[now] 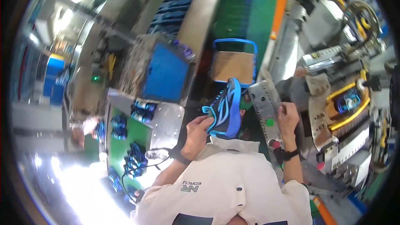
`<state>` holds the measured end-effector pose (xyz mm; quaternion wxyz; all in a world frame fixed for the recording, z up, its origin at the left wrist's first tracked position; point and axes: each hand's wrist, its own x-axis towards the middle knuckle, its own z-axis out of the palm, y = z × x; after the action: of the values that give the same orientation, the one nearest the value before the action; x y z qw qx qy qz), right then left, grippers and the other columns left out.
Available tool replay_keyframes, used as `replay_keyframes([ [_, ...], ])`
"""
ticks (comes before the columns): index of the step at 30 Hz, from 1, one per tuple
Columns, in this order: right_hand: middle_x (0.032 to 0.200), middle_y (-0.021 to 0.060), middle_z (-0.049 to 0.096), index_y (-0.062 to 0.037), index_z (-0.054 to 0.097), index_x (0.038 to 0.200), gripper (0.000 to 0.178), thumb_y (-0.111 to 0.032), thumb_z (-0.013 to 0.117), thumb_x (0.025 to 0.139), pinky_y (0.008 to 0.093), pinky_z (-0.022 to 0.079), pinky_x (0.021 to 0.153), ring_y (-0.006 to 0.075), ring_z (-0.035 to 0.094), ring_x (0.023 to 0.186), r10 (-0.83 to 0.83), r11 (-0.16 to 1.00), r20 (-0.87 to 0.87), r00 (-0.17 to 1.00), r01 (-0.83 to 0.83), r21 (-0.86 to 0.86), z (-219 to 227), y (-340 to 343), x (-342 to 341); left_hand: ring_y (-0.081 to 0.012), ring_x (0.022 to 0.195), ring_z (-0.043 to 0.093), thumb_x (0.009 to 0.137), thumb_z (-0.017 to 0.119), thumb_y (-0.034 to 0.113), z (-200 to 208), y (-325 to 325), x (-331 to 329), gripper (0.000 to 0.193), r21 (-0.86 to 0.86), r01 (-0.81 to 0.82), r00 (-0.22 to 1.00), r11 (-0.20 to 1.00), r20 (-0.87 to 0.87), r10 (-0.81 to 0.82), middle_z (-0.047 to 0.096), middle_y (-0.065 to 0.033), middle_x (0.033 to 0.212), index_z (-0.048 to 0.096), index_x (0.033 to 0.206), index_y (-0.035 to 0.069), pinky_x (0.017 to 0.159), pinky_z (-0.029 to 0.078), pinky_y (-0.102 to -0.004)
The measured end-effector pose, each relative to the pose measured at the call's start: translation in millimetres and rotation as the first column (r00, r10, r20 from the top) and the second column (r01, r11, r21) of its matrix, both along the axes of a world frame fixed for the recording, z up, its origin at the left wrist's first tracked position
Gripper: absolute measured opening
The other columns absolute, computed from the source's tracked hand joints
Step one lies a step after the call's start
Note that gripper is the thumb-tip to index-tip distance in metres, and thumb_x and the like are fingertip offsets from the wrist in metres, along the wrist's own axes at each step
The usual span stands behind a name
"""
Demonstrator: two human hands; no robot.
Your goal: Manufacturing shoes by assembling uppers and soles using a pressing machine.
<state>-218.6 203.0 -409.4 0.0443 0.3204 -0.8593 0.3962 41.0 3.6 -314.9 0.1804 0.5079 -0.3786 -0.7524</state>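
A dark running shoe [227, 110] with bright blue trim and a blue-purple sole is in my left hand [197, 136], in front of my chest. My fingers and thumb pinch its collar, and its toe points away from me. My right hand [288, 120] is at the edge of a metal control panel [262, 100], fingers curled. Whatever is under those fingers is hidden. Beside that hand are a green button [269, 122] and, nearer me, a red button [275, 143]. Further right, another blue shoe [348, 101] sits inside the machine by a yellow curved frame [352, 113].
At left, several blue shoes [134, 158] lie on a green-topped table [130, 134]. A blue-sided box [166, 73] stands beyond it. Ahead is a blue-framed cart [233, 67] with a brown board. Metal machinery [325, 21] fills the right side. A dark cable [146, 166] crosses near my left forearm.
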Motion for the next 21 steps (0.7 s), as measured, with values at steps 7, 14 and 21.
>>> replay_keyframes([
  [7,0.106,0.0194,0.058,-0.0047,0.059,0.108,0.021,-0.006,0.057,0.087,0.0472,0.044,0.088,0.0403,0.054,0.102,0.184,0.969,0.045,0.982,-0.189,0.158,-137,-4,-1,-0.0135,0.076,0.065,0.087,0.068,0.009,-21,33,89,0.025,0.050,-0.305,0.952,0.951,-0.016,0.306,0.067,-0.0066,0.089,0.062,0.107,-0.005,0.067,0.054,-0.0266],
  [14,0.106,0.0192,0.062,-0.0029,0.062,0.109,0.023,-0.008,0.060,0.087,0.0436,0.048,0.087,0.0380,0.059,0.100,0.164,0.961,-0.019,0.986,-0.156,0.227,-134,-14,-9,-0.0138,0.071,0.063,0.080,0.075,0.013,-79,-1,209,0.014,-0.049,-0.724,0.683,0.688,0.079,0.726,0.065,-0.0027,0.083,0.069,0.087,0.003,0.065,0.055,-0.0323],
  [21,0.099,0.0088,0.065,0.0001,0.061,0.115,0.026,-0.011,0.063,0.092,0.0309,0.050,0.074,0.0190,0.061,0.085,0.172,0.984,-0.031,0.985,-0.173,-0.036,0,-155,-37,-0.0299,0.085,0.064,0.070,0.081,0.013,-130,-90,340,0.037,-0.313,-0.895,0.276,0.319,0.175,0.945,0.063,-0.0184,0.099,0.067,0.096,-0.009,0.066,0.060,-0.0426],
])
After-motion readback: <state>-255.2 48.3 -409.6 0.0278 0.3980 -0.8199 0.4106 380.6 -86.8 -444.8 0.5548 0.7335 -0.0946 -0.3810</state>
